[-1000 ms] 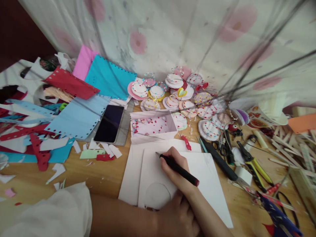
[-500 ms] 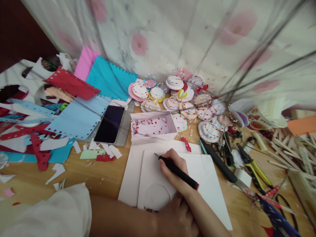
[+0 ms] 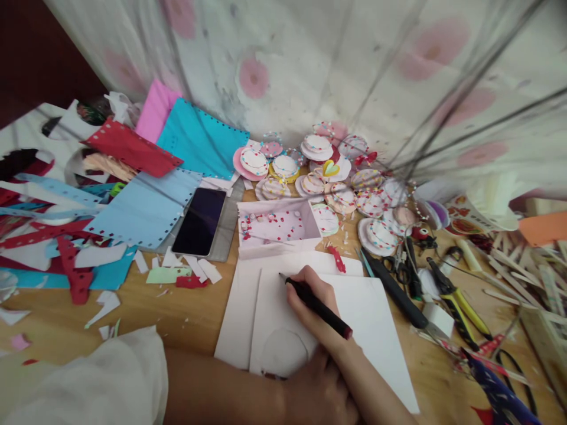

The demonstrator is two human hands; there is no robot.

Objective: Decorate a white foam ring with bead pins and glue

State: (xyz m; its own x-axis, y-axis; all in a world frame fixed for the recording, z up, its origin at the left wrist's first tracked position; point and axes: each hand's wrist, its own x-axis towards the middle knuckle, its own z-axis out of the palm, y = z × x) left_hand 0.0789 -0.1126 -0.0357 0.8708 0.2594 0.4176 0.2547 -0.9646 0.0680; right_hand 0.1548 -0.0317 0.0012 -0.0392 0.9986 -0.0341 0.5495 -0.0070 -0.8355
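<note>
My right hand (image 3: 312, 295) is closed around a black pen (image 3: 323, 310) with a dark reddish end. The pen's tip points to the upper left, at or just above a white sheet of paper (image 3: 372, 324); I cannot tell whether it touches. Below the tip, a round white shape (image 3: 283, 351) shows on the paper, its lower edge beside my left hand (image 3: 323, 389). That hand rests by my right wrist with its fingers curled, and what lies under them is hidden. A small dark object shows at the circle's lower edge.
Behind the paper stands a white box (image 3: 279, 245) with small beads. Several layered paper discs with beads (image 3: 316, 146) lie beyond it. Left are a phone (image 3: 200, 221), dotted coloured sheets (image 3: 144, 206) and scraps. Right are yellow-handled pliers (image 3: 460, 310) and wooden sticks (image 3: 518, 274).
The whole view has shifted slightly, so the table things appear a little farther right. My right hand keeps its grip on the pen, and my left hand stays beside it.
</note>
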